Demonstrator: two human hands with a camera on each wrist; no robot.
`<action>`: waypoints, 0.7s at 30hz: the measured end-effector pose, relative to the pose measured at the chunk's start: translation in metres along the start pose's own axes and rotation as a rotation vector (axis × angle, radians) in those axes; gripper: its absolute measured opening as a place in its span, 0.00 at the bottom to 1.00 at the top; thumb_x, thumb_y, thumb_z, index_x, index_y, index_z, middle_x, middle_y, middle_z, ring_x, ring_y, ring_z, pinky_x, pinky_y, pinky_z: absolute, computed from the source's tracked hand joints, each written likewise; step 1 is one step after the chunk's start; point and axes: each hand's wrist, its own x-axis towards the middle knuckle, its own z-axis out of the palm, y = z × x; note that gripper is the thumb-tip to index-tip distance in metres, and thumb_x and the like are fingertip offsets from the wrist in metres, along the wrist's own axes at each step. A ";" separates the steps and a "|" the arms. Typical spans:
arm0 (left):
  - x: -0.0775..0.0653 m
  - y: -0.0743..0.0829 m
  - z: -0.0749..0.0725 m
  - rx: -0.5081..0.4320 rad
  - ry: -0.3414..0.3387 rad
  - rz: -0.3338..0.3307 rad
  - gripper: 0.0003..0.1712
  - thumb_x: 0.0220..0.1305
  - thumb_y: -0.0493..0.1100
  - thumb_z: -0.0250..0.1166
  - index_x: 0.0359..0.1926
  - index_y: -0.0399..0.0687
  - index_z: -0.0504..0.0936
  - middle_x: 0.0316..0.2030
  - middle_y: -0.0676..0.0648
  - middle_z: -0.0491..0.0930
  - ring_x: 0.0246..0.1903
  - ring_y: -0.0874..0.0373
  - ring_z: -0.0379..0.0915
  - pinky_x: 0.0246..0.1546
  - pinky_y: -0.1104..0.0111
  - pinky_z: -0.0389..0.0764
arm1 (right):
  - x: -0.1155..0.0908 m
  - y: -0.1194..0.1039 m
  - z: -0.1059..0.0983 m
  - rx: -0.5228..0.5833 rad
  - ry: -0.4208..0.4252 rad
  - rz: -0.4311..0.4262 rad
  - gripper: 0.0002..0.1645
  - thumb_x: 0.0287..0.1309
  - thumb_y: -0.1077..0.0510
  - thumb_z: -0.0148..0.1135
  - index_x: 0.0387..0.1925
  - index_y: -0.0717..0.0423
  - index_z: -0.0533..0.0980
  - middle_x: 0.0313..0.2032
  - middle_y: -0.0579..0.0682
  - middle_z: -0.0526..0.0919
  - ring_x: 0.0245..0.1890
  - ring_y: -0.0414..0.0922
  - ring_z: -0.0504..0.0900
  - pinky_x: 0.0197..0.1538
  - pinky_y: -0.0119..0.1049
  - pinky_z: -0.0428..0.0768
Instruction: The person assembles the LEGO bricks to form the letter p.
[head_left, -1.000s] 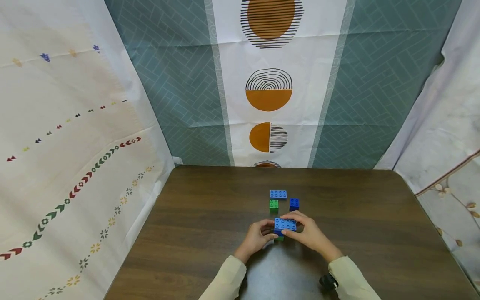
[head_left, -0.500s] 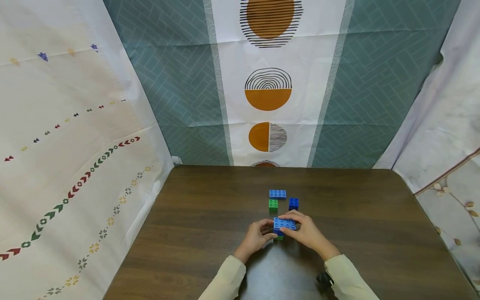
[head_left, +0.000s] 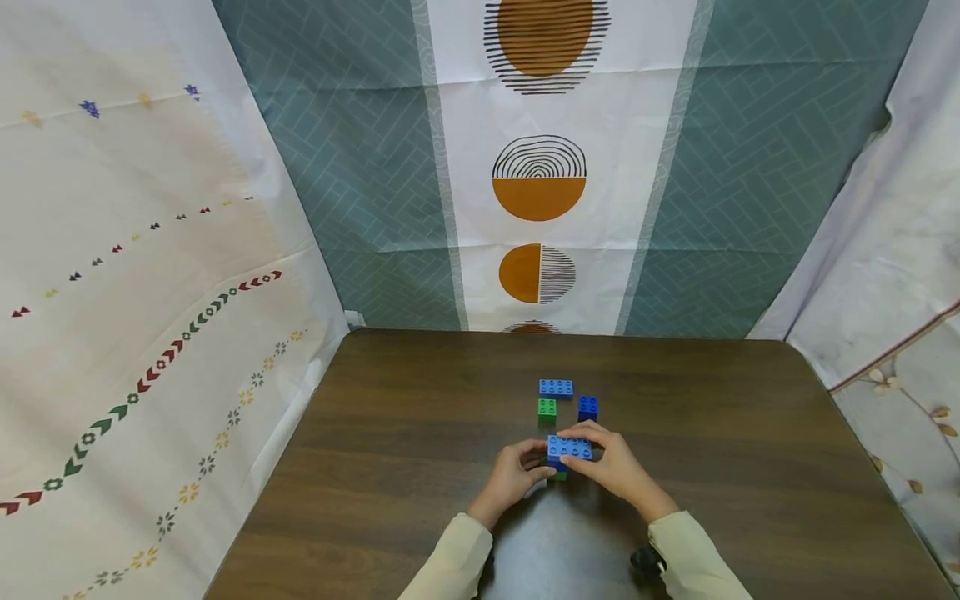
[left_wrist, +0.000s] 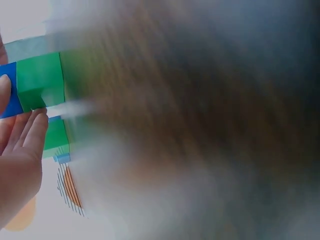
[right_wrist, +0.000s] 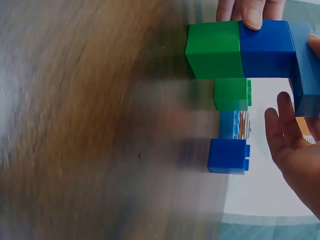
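Note:
Three toy building bricks form a stack near the front middle of the table: a green brick [right_wrist: 215,50] at the bottom, a dark blue brick [right_wrist: 267,52] on it, and a long light blue brick [head_left: 569,447] on top. The light blue one overhangs to the right. My left hand [head_left: 512,478] holds the stack from the left, its thumb on the dark blue brick's near side. With thumb and fingers, my right hand [head_left: 617,468] pinches the light blue brick across its near and far sides. In the right wrist view the overhang's underside faces open air.
Behind the stack stand three loose bricks: a long light blue brick [head_left: 556,388], a small green brick [head_left: 547,410] and a small dark blue brick [head_left: 588,407]. The brown wooden table [head_left: 420,417] ends at a patterned cloth [head_left: 360,208] at the back.
My right forearm has shifted slightly left, with the thumb a little farther up on the light blue brick. Both hands keep their hold, and the loose bricks stay put.

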 end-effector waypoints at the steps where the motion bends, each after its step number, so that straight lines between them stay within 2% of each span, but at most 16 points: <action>1: 0.000 0.000 0.000 -0.007 0.005 -0.006 0.20 0.57 0.33 0.69 0.52 0.38 0.80 0.48 0.42 0.81 0.50 0.50 0.79 0.50 0.66 0.80 | 0.000 0.001 0.000 0.002 -0.001 0.006 0.21 0.54 0.51 0.71 0.51 0.45 0.81 0.49 0.45 0.79 0.49 0.48 0.75 0.52 0.36 0.78; 9: -0.001 0.000 0.001 -0.098 0.019 -0.031 0.22 0.59 0.35 0.68 0.55 0.40 0.79 0.50 0.42 0.80 0.53 0.50 0.76 0.53 0.64 0.78 | 0.002 0.005 -0.001 0.032 -0.015 0.046 0.21 0.54 0.49 0.71 0.51 0.45 0.81 0.51 0.47 0.79 0.53 0.51 0.74 0.55 0.47 0.74; 14: 0.001 0.000 0.001 -0.159 0.010 -0.023 0.22 0.60 0.36 0.68 0.56 0.41 0.79 0.51 0.42 0.80 0.54 0.51 0.76 0.54 0.65 0.77 | 0.002 0.006 -0.001 0.052 -0.015 0.059 0.21 0.55 0.50 0.70 0.50 0.47 0.81 0.51 0.48 0.79 0.53 0.51 0.74 0.54 0.46 0.74; 21: 0.002 0.003 0.000 -0.165 0.006 0.012 0.22 0.59 0.36 0.68 0.55 0.39 0.79 0.51 0.41 0.80 0.53 0.50 0.77 0.54 0.65 0.77 | 0.002 0.004 -0.003 0.060 -0.030 0.057 0.20 0.55 0.51 0.70 0.50 0.48 0.81 0.50 0.49 0.79 0.51 0.50 0.73 0.52 0.43 0.73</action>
